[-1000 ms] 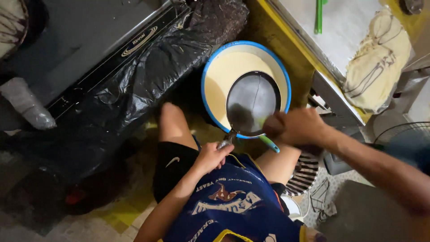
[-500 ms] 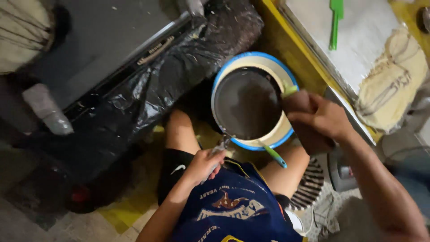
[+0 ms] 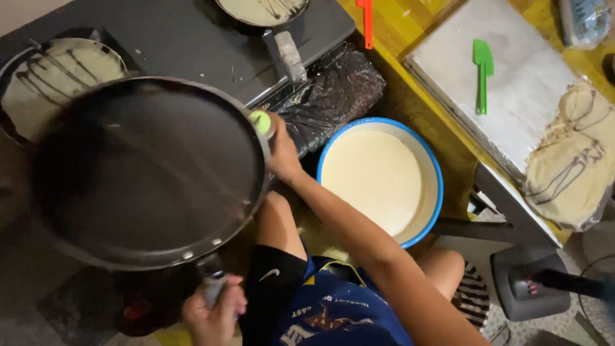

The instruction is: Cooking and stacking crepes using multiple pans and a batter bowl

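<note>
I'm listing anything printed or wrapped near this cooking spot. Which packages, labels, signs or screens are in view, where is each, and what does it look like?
Package: top right corner on the yellow table, a pale blue-grey wrapped packet, partly cut off.
Shirt print: on the person's dark blue shirt, bottom centre, white and orange lettering.
Signs or screens: none visible.

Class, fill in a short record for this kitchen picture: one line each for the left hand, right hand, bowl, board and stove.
left hand: grips the handle of a large dark pan, held up close to the camera
right hand: holds a small green-tipped tool at the pan's rim
bowl: blue-rimmed, holds pale batter
board: green spatula and a streaked crepe lie on it
stove: second pan with streaked batter
</note>
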